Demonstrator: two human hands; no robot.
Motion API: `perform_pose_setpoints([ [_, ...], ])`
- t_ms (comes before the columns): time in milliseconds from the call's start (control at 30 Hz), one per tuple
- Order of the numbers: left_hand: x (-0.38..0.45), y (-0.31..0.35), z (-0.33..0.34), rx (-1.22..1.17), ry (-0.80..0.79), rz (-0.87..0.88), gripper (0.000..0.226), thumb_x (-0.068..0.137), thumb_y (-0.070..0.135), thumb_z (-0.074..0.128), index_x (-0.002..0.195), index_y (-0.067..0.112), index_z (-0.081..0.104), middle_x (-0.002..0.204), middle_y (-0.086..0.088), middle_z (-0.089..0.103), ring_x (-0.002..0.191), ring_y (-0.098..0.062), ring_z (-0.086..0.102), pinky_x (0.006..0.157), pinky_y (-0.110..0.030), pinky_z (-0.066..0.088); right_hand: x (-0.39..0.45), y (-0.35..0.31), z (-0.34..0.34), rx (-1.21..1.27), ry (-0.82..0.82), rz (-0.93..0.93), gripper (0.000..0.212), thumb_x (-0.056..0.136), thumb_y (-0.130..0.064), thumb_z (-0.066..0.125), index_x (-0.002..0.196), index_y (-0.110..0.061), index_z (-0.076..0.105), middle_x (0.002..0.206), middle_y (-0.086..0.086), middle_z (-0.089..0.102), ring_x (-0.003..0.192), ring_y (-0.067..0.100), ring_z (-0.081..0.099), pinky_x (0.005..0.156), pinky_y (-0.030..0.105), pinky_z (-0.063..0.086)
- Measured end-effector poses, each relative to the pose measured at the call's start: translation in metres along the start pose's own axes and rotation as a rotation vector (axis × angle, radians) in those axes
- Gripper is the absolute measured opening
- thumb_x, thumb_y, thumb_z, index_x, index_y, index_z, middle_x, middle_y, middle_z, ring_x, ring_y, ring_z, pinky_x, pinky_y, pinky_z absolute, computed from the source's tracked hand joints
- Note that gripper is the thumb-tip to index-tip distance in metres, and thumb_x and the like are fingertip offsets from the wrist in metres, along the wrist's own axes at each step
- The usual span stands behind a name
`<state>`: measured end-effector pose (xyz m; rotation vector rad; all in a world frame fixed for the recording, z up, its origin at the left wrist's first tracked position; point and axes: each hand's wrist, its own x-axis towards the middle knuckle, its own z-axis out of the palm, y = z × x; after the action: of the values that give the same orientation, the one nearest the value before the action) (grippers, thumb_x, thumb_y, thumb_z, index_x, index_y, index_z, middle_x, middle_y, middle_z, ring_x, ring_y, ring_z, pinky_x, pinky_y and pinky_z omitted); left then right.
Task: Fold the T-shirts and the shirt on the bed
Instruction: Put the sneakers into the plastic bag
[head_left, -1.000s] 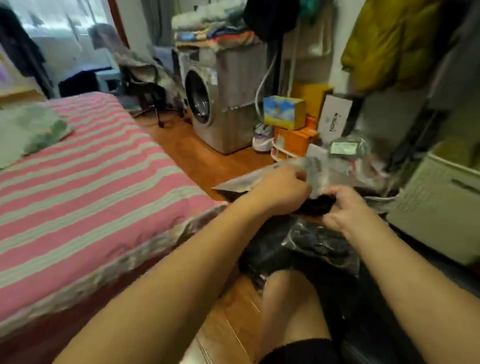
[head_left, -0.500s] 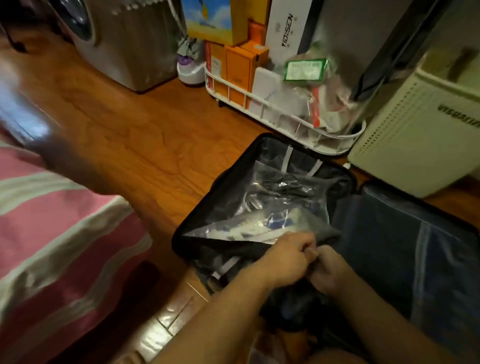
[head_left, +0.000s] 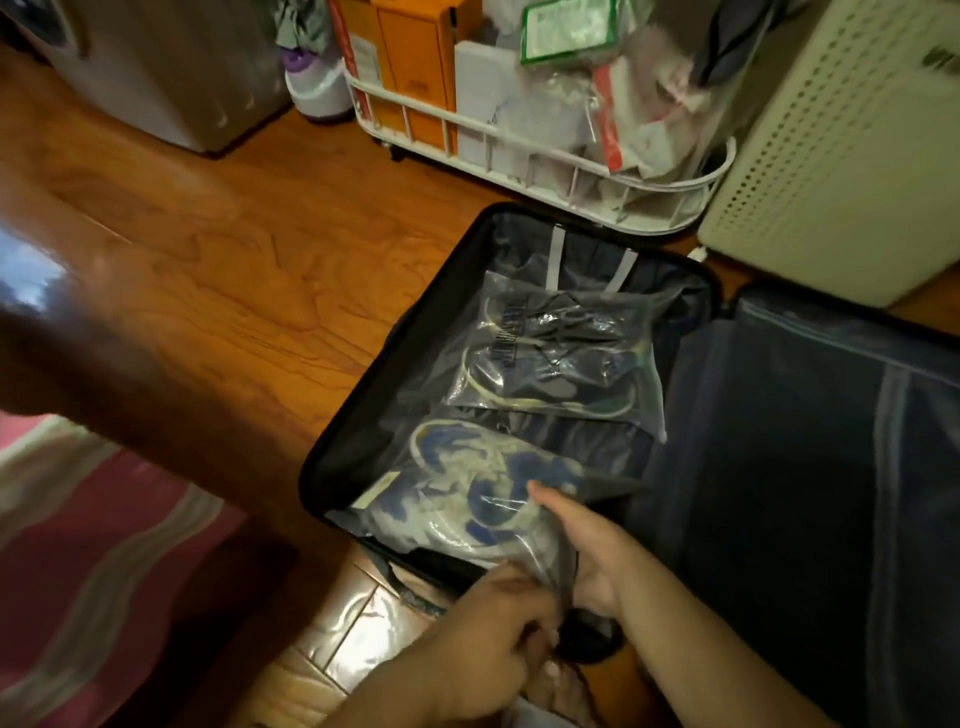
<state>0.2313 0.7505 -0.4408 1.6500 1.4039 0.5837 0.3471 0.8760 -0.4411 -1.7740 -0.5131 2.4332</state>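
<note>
Right hand: fingers straight, pressed flat against the near edge of a clear plastic bag holding blue-and-white shoes. Left hand: fingers curled, pinching the bag's near corner just beside the right hand. Bag lies in the near end of the open suitcase on the wooden floor. Second clear bag with dark shoes lies beyond it, in the same half. Bed, pink-striped cover, at lower left. No T-shirts or shirt identifiable. White wire basket of boxes stands beyond the suitcase.
</note>
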Motion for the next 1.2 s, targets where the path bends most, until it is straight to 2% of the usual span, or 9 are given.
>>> perform_pose_setpoints([
  [100,0.006,-0.007,-0.005,0.006,0.052,0.007,0.009,0.091,0.015,0.062,0.085,0.022,0.061,0.097,0.005,0.058,0.102,-0.006,0.053,0.091,-0.02,0.043,0.01,-0.015,0.016,-0.155,0.059,-0.041,0.126,0.048,-0.057,0.097,0.151,-0.025,0.034,0.114,0.015,0.072,0.087,0.033,0.076,0.067,0.05,0.062],
  [300,0.004,-0.016,-0.02,0.142,0.204,-0.109,0.025,0.101,0.041,0.048,0.081,0.027,0.052,0.083,0.01,0.055,0.085,-0.007,0.053,0.076,-0.022,0.041,0.012,-0.056,0.003,-0.044,0.01,-0.108,0.045,0.093,-0.033,0.06,0.132,-0.01,0.064,0.116,0.022,0.071,0.091,0.03,0.072,0.074,0.034,0.06],
  [433,0.017,-0.079,-0.043,0.364,0.3,-0.493,0.019,0.097,0.038,0.054,0.088,0.022,0.059,0.09,-0.004,0.067,0.091,-0.026,0.065,0.076,-0.036,0.048,-0.024,-0.107,-0.032,0.141,-0.195,-0.178,0.037,0.102,-0.018,0.04,0.133,-0.008,0.056,0.103,0.027,0.073,0.08,0.031,0.076,0.063,0.036,0.063],
  [567,0.087,-0.162,-0.04,0.255,0.2,-0.7,0.049,0.093,0.066,0.049,0.117,0.027,0.065,0.112,-0.005,0.071,0.105,-0.028,0.067,0.088,-0.04,0.055,-0.033,-0.135,-0.059,0.16,-0.247,-0.3,0.048,0.099,-0.021,0.041,0.145,-0.014,0.051,0.132,0.021,0.064,0.109,0.03,0.07,0.087,0.044,0.06],
  [700,0.155,-0.193,-0.021,0.237,0.26,-0.751,0.048,0.094,0.052,0.058,0.131,0.022,0.058,0.131,-0.011,0.061,0.119,-0.032,0.057,0.102,-0.046,0.048,-0.017,-0.145,-0.085,0.326,-0.205,-0.407,0.05,0.098,-0.028,0.044,0.145,-0.015,0.054,0.152,0.014,0.048,0.139,0.03,0.047,0.119,0.047,0.031],
  [867,0.196,-0.186,-0.007,0.491,0.25,-0.804,0.033,0.099,0.043,0.052,0.126,0.027,0.061,0.132,-0.006,0.062,0.129,-0.03,0.047,0.106,-0.047,0.036,0.01,-0.131,-0.093,0.5,-0.206,-0.609,0.046,0.102,-0.026,0.039,0.143,-0.011,0.056,0.142,0.014,0.059,0.133,0.029,0.055,0.115,0.048,0.037],
  [933,0.193,-0.175,-0.013,0.369,0.265,-0.802,0.022,0.099,0.039,0.055,0.114,0.027,0.068,0.123,-0.008,0.067,0.121,-0.028,0.055,0.105,-0.045,0.04,0.012,-0.125,-0.092,0.494,-0.144,-0.68,0.045,0.101,-0.026,0.043,0.141,-0.011,0.056,0.138,0.012,0.062,0.129,0.026,0.059,0.113,0.044,0.041],
  [1067,0.125,-0.101,-0.049,-0.483,0.185,-0.503,0.018,0.096,0.003,0.064,0.081,0.013,0.063,0.075,0.002,0.066,0.072,-0.009,0.061,0.079,-0.031,0.054,0.013,-0.112,-0.087,0.401,-0.085,-0.718,0.046,0.101,-0.022,0.041,0.143,-0.008,0.053,0.14,0.014,0.061,0.129,0.027,0.059,0.108,0.043,0.046],
  [1200,0.049,-0.008,-0.135,-0.589,0.105,-0.274,0.015,0.093,0.001,0.066,0.09,-0.011,0.058,0.071,-0.026,0.063,0.066,-0.023,0.067,0.065,-0.029,0.054,0.031,-0.062,-0.08,0.273,-0.118,-0.662,0.061,0.082,-0.027,0.07,0.139,-0.011,0.056,0.14,0.024,0.057,0.118,0.035,0.064,0.096,0.048,0.055],
])
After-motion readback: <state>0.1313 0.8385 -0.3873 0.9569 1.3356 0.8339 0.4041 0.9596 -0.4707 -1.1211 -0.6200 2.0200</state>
